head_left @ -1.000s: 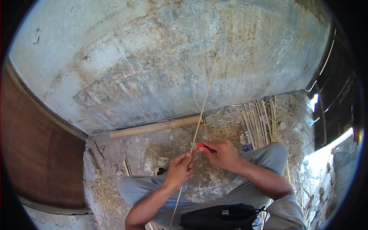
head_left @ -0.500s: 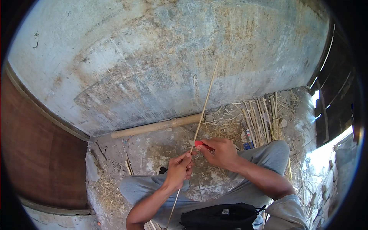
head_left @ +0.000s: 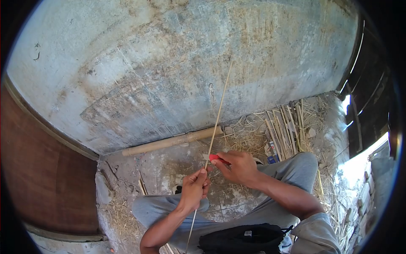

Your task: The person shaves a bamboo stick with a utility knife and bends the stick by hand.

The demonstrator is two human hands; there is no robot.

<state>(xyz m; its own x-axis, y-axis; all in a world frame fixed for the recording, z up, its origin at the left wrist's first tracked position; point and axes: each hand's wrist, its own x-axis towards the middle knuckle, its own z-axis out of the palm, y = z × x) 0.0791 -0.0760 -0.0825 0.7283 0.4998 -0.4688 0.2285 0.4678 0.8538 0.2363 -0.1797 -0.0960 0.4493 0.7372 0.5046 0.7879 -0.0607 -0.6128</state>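
A long, thin bamboo strip [head_left: 220,103] slants up from my lap toward the wall. My left hand [head_left: 196,185] pinches it a little below its middle, with the thumb on top. In my right hand [head_left: 241,168] is a red-handled knife [head_left: 215,158], its fingers wrapped round the handle. The short, pale blade lies against the strip just above my left fingertips. The strip's lower end runs down past my left forearm.
A thick bamboo pole [head_left: 171,142] lies along the foot of the stained wall [head_left: 177,76]. At the right, a bundle of split bamboo sticks [head_left: 287,129] rests among shavings, beside a small blue box [head_left: 272,158]. A black bag [head_left: 243,239] sits on my lap.
The bamboo strip's upper end has swung left and stands steeper. Both hands have shifted slightly left with it, the knife still at the strip.
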